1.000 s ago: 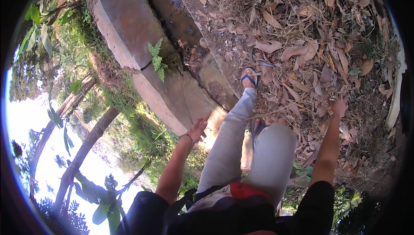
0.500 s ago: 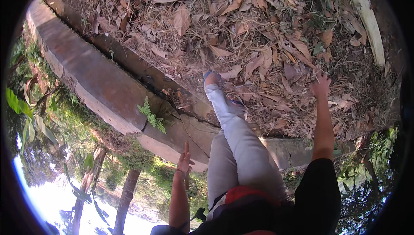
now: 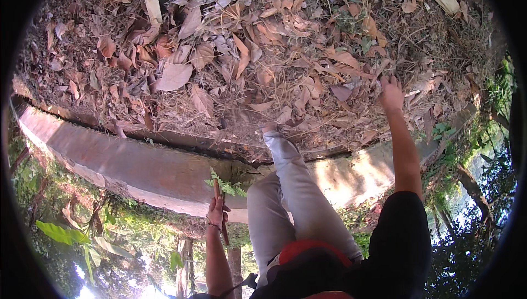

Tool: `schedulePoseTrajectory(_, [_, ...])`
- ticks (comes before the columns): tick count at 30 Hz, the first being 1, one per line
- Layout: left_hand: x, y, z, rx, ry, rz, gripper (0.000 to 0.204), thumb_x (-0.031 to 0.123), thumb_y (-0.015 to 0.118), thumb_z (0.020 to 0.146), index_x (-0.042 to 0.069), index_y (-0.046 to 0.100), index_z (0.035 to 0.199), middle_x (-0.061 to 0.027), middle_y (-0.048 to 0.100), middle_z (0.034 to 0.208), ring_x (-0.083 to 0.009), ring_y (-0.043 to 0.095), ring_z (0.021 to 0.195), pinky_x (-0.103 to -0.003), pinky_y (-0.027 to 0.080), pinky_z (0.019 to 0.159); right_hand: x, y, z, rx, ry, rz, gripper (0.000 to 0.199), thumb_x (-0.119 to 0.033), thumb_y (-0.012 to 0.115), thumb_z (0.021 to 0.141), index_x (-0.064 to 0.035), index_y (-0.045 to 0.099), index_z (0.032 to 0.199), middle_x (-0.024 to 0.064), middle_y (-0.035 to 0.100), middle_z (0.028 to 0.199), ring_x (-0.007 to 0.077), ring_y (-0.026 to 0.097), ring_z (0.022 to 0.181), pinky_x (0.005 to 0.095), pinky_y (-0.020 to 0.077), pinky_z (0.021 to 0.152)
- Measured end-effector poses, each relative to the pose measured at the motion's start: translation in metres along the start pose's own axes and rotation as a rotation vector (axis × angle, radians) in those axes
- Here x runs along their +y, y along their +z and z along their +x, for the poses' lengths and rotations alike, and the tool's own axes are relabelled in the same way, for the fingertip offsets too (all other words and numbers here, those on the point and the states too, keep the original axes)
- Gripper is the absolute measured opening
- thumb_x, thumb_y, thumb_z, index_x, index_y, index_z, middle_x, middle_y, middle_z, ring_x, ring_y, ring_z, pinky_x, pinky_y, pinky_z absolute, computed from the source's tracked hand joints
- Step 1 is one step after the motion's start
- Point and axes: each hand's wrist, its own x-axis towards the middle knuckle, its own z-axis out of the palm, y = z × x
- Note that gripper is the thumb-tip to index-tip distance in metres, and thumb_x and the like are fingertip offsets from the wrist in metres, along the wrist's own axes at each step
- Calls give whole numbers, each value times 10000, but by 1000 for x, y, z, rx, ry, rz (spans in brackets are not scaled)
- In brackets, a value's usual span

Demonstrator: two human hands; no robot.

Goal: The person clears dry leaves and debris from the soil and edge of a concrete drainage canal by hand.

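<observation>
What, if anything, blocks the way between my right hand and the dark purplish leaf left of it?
Nothing visible blocks the way: only low, dry litter lies between your right hand and the purplish leaf.

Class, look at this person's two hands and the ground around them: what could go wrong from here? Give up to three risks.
The bare right hand is down among the dry leaves, so anything sharp hidden there might scratch it. The foot is close to the dark gap along the concrete wall; loose leaves could make it slip. The brown stick in the left hand is right by the green fern and might snag it.
</observation>
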Motion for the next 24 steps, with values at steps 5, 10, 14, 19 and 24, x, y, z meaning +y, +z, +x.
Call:
schedulePoseTrajectory(5, [26, -51, 35, 101, 39, 62, 275, 392, 475, 925, 118, 468, 950, -62, 558, 597, -113, 437, 348, -260, 368, 319, -9, 14, 5, -34, 125, -53, 487, -139, 647, 742, -212, 480, 1194, 35, 482, 1275, 268, 424, 1220, 624, 367, 915])
schedulePoseTrajectory(10, [20, -93, 78, 60, 84, 205, 291, 379, 498, 916, 94, 487, 972, -62, 547, 618, -113, 462, 386, -272, 393, 351, -47, -7, 34, -280, 294, -85, 476, -188, 646, 761, -245, 535, 1220, 4, 520, 1285, 200, 383, 1278, 601, 354, 945])
schedulePoseTrajectory(14, [59, -119, 83, 18, 78, 235, 293, 373, 475, 929, 91, 487, 1008, -67, 549, 613, -114, 461, 386, -267, 390, 357, -47, 2, 30, -231, 410, -84, 447, -224, 628, 783, -250, 541, 1220, 2, 522, 1290, 187, 380, 1290, 597, 357, 948])
schedulePoseTrajectory(19, [54, -182, 79, 113, 39, 192, 283, 378, 463, 936, 111, 484, 1027, -70, 543, 589, -123, 438, 353, -269, 346, 306, -84, -20, 17, -357, 356, 35, 517, -256, 523, 813, -162, 459, 1318, 92, 446, 1372, 247, 367, 1302, 494, 334, 1033])
schedulePoseTrajectory(24, [39, -217, 102, 248, 33, 160, 266, 376, 467, 936, 113, 464, 978, -73, 535, 585, -124, 417, 331, -259, 325, 289, -32, 53, 39, -140, 160, 367, 443, -217, 487, 781, -51, 567, 1184, 227, 592, 1130, 347, 552, 1085, 409, 439, 921])
